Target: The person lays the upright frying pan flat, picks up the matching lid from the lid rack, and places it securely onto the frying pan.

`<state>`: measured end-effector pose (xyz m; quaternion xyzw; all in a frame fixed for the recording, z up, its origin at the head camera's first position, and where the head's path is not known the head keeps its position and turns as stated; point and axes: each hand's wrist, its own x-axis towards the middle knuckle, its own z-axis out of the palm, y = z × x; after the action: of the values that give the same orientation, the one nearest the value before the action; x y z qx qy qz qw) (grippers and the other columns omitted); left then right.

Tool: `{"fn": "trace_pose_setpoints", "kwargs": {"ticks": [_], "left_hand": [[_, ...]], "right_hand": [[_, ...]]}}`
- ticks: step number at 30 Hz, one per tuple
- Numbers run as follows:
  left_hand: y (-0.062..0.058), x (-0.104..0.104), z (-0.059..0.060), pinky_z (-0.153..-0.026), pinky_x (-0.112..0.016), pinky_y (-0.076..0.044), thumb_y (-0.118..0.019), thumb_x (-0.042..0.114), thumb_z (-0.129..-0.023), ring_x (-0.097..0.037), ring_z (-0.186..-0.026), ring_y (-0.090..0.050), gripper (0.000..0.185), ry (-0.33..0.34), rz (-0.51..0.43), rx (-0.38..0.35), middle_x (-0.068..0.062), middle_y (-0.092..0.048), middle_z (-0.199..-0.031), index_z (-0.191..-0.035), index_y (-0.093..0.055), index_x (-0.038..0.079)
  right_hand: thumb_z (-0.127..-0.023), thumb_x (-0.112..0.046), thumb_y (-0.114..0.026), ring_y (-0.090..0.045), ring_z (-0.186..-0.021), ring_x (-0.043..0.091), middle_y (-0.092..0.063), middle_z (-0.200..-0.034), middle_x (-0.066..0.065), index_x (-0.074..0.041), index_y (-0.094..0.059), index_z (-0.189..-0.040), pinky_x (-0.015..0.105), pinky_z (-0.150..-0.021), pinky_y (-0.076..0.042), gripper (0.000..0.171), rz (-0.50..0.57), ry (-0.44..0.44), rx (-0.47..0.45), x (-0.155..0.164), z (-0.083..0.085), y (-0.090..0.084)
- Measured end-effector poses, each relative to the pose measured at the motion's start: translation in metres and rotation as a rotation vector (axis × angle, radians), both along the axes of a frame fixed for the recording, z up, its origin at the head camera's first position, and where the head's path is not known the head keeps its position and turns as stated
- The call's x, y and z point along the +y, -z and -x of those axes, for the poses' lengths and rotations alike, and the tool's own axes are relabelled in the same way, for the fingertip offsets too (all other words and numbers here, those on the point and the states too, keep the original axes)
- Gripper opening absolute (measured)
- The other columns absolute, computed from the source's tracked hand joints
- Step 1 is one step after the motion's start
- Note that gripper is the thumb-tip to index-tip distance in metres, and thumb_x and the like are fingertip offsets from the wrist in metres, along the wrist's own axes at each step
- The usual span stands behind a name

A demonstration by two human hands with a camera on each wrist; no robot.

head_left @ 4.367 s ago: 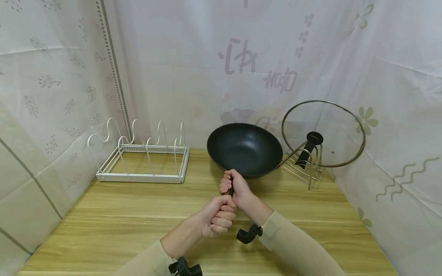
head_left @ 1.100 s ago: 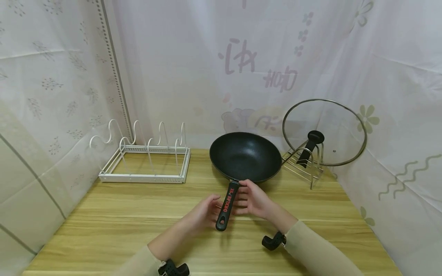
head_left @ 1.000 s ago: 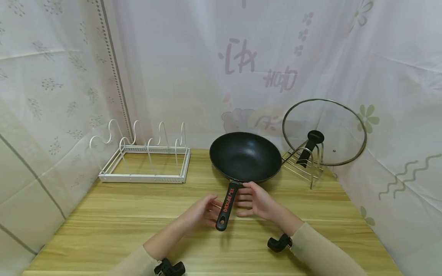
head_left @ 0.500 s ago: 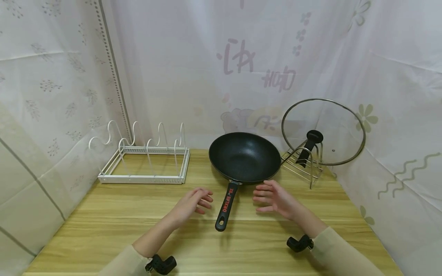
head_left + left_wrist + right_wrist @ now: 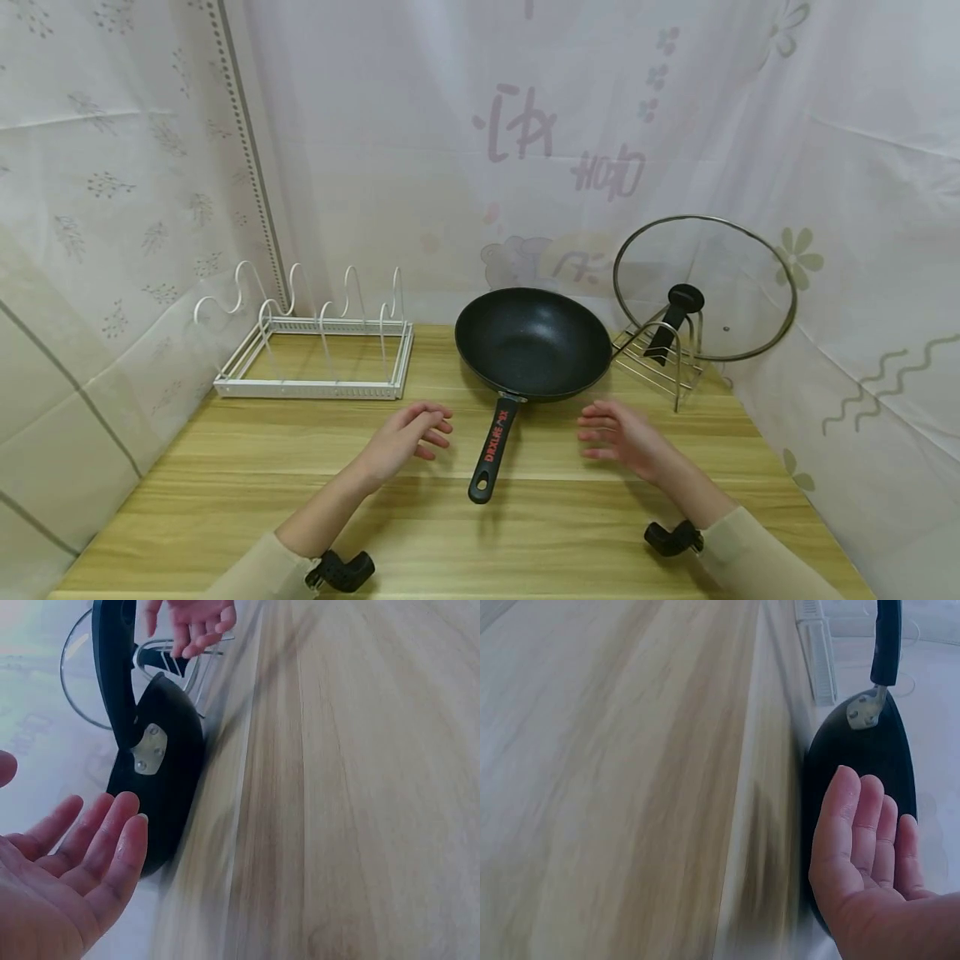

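Black wok (image 5: 532,340), round and deep, dark speckled nonstick inside, sits upright on the wooden surface (image 5: 300,500), bowl toward the back. Its straight black handle (image 5: 493,448) with red lettering points toward the near edge, hanging hole at its end. A bright metal riveted bracket (image 5: 149,749) joins handle to bowl. Nothing lies inside the wok.

Your wok (image 5: 532,340) is matte black, speckled inside; its black handle (image 5: 492,451) carries red lettering. Left of the wok, a white wire rack (image 5: 311,348). Right of the wok, a clear glass lid (image 5: 731,275) with steel rim and black knob. The table (image 5: 225,467) under the wok is pale wood grain. Your sleeves are beige.
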<state>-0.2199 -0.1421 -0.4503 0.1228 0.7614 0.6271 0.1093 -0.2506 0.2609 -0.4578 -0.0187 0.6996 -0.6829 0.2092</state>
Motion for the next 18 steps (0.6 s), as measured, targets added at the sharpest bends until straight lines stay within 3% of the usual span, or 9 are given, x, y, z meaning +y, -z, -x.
{"fn": "trace_pose_setpoints", "kwargs": {"ticks": [9,15,18], "left_hand": [[-0.007,0.0,-0.003,-0.083,-0.034,-0.064,-0.057,0.024,-0.113,-0.027,-0.107,-0.076,0.036,-0.029,0.037,0.071,-0.03,-0.068,-0.132,-0.139,-0.064,-0.001],[-0.014,0.01,-0.006,-0.081,-0.031,-0.062,-0.061,0.02,-0.111,-0.024,-0.104,-0.075,0.031,-0.073,0.044,0.114,-0.018,-0.07,-0.121,-0.137,-0.067,0.005],[-0.018,0.019,-0.007,-0.08,-0.03,-0.061,-0.063,0.019,-0.11,-0.024,-0.103,-0.074,0.032,-0.073,0.047,0.134,-0.013,-0.071,-0.118,-0.139,-0.067,0.007]], "right_hand": [[-0.119,-0.028,-0.044,-0.073,-0.102,0.016,-0.069,-0.124,0.01,0.012,-0.049,-0.146,0.035,-0.088,-0.066,0.048,-0.109,0.169,0.105,0.012,0.004,0.001],[-0.117,-0.023,-0.049,-0.075,-0.093,0.011,-0.073,-0.109,-0.004,0.008,-0.053,-0.14,0.031,-0.08,-0.066,0.039,-0.163,0.256,0.19,0.022,0.016,-0.002],[-0.116,-0.025,-0.051,-0.075,-0.092,0.01,-0.071,-0.11,-0.004,0.006,-0.051,-0.143,0.03,-0.08,-0.066,0.041,-0.206,0.279,0.21,0.027,0.023,-0.004]]}}
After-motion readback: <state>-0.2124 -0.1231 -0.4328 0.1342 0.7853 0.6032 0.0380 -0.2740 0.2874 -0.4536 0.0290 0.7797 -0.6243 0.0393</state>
